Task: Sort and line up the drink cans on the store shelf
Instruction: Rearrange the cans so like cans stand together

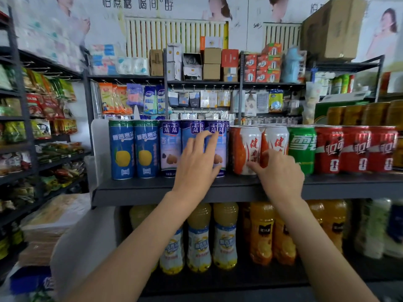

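Dark grey metal shelf holds a single front row of upright drink cans in a small shop, with hanging packets on hooks behind and boxes stacked above. From the left stand 2 tall blue cans with a yellow fruit picture, 3 tall pale-blue cans with a nut picture, 2 white-and-orange cans, 1 green can and 3 red cans. Left hand lies with straight, spread fingers against the middle and right pale-blue cans, hiding much of both. Right hand rests with relaxed fingers on the lower fronts of the white-and-orange cans, covering most of the second. Juice bottles fill the lower shelf, partly hidden by the forearms. Edges are blurred; the labels are hard to read.
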`<action>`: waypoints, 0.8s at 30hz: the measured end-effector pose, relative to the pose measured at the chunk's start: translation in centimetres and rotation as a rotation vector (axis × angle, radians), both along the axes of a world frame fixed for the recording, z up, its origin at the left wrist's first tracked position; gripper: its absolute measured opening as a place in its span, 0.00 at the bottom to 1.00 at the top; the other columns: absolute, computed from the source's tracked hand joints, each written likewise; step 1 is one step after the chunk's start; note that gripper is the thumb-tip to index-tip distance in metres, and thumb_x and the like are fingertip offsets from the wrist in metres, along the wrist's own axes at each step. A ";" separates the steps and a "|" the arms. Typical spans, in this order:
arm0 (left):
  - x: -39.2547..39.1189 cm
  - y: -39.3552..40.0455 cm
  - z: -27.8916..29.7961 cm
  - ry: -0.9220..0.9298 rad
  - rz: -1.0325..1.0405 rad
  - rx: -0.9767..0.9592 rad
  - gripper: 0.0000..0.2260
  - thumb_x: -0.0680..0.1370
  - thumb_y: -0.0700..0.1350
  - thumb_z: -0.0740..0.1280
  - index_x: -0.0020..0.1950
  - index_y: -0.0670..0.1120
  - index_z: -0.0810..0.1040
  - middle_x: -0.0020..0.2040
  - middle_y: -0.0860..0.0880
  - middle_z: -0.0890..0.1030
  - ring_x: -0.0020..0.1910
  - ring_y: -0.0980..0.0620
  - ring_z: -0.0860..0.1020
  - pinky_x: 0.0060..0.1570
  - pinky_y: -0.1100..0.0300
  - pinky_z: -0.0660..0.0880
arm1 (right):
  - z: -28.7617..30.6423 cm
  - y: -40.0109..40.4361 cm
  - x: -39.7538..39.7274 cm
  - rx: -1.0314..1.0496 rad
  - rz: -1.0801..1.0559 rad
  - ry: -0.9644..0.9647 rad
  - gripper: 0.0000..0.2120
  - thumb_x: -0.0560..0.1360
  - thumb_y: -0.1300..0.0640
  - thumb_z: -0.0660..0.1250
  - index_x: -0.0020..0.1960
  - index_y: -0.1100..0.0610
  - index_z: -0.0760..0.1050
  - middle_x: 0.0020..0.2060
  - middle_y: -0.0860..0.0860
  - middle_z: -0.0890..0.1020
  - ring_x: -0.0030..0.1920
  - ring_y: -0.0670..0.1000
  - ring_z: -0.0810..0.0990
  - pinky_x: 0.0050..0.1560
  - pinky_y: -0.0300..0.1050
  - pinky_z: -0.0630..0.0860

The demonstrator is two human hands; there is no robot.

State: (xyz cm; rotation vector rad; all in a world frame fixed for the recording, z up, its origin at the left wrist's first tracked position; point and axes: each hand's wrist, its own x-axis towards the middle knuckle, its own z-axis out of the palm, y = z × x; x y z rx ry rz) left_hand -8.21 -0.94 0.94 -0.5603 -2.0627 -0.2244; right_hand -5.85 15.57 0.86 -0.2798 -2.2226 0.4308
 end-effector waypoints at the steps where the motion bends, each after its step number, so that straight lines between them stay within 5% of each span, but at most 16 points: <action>1: -0.2 0.2 -0.1 -0.040 0.006 0.003 0.31 0.76 0.46 0.67 0.75 0.46 0.57 0.70 0.45 0.62 0.65 0.47 0.66 0.58 0.54 0.71 | -0.2 -0.1 -0.2 0.011 0.005 -0.017 0.18 0.72 0.42 0.67 0.45 0.57 0.71 0.43 0.55 0.80 0.45 0.58 0.79 0.36 0.45 0.67; 7: -1.3 0.9 -0.5 -0.094 -0.007 0.029 0.32 0.76 0.38 0.66 0.76 0.47 0.54 0.69 0.42 0.61 0.57 0.46 0.73 0.54 0.54 0.74 | -0.5 -0.7 -1.3 -0.011 0.000 -0.023 0.20 0.71 0.42 0.68 0.49 0.58 0.72 0.46 0.55 0.79 0.47 0.58 0.79 0.38 0.47 0.70; 12: -1.3 1.0 -0.4 -0.120 -0.037 0.048 0.33 0.76 0.37 0.66 0.76 0.48 0.54 0.68 0.43 0.62 0.58 0.46 0.72 0.55 0.53 0.74 | -0.3 -1.3 -0.9 0.002 0.003 -0.015 0.23 0.72 0.45 0.68 0.58 0.59 0.66 0.61 0.56 0.71 0.51 0.59 0.78 0.37 0.46 0.67; 17: -0.6 0.4 0.7 -0.045 -0.112 0.050 0.28 0.76 0.41 0.66 0.74 0.46 0.60 0.67 0.44 0.65 0.60 0.49 0.70 0.58 0.57 0.69 | 2.0 -1.8 -0.2 0.082 0.103 0.136 0.19 0.74 0.48 0.67 0.59 0.57 0.69 0.57 0.53 0.71 0.50 0.56 0.76 0.35 0.42 0.63; 20: -1.1 -0.5 3.4 0.081 -0.054 0.115 0.22 0.78 0.42 0.63 0.72 0.46 0.65 0.67 0.45 0.68 0.66 0.47 0.66 0.66 0.53 0.60 | 5.2 -1.5 -1.3 0.108 0.315 0.241 0.12 0.75 0.52 0.66 0.57 0.56 0.77 0.53 0.51 0.79 0.57 0.54 0.72 0.47 0.44 0.67; 24: -2.2 -1.9 6.7 -0.078 0.060 0.104 0.18 0.80 0.48 0.58 0.70 0.51 0.67 0.66 0.48 0.71 0.66 0.47 0.66 0.66 0.52 0.58 | 9.3 -0.5 -4.2 0.079 0.452 0.080 0.11 0.76 0.58 0.66 0.58 0.54 0.78 0.50 0.52 0.83 0.55 0.56 0.77 0.60 0.48 0.70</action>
